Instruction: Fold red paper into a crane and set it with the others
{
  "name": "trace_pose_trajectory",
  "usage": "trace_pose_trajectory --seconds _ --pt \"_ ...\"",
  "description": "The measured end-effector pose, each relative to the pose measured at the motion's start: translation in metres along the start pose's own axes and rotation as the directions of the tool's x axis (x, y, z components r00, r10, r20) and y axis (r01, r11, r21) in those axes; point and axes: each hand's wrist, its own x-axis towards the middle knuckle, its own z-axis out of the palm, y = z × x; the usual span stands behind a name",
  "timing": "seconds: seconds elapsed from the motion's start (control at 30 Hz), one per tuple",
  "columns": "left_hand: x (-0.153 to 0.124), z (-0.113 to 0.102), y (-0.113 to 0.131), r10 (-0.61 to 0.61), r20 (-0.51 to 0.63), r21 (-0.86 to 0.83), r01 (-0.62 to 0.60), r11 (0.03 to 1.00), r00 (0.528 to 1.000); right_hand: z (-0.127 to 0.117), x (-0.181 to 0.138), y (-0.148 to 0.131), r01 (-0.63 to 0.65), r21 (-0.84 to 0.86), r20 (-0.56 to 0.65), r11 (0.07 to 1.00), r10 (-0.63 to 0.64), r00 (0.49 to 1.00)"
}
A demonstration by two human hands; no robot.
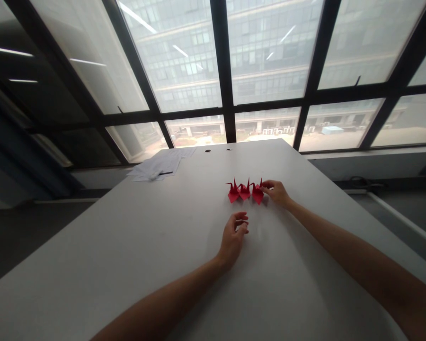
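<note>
Three red origami cranes stand in a row on the white table (156,237): a left crane (233,194), a middle crane (244,192) and a right crane (257,194). My right hand (276,192) pinches the right crane at its right side, thumb and fingers closed on the paper. Nearer to me, my left hand (233,234) hovers over or rests on the table below the row, apart from the cranes. Its fingers are loosely curled with a gap to the thumb, and nothing shows between them.
Loose white paper sheets (156,165) lie at the far left of the table, with a dark pen-like stick (165,173) on them. Two small round fittings, one dark (208,150), sit near the far edge. Large framed windows (270,57) rise beyond the table.
</note>
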Motion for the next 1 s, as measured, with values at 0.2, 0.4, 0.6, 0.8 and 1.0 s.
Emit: trace_pose_trajectory --seconds 0.2,0.4,0.6,0.8,1.0 --pt "0.004 -0.003 -0.004 -0.029 -0.036 -0.063 0.026 0.998 0.999 -0.018 -0.007 -0.005 -0.012 -0.074 -0.065 0.997 0.007 0.998" --pt "0.013 -0.017 0.004 0.238 0.130 0.460 -0.271 0.845 0.963 -0.043 -0.043 -0.021 -0.077 -0.213 -0.233 0.974 0.026 0.972" --pt "-0.004 -0.020 0.004 0.184 0.386 0.823 -0.428 0.373 0.904 -0.029 -0.128 -0.055 -0.030 -0.464 -0.116 0.885 -0.027 0.993" --pt "-0.017 -0.015 0.005 0.008 0.530 0.830 -0.520 0.203 0.848 -0.010 -0.176 -0.075 0.185 -0.643 0.344 0.743 0.064 0.937" --pt "-0.015 -0.015 0.009 -0.069 0.538 0.832 -0.516 0.201 0.840 -0.011 -0.174 -0.077 0.210 -0.644 0.424 0.736 0.115 0.898"
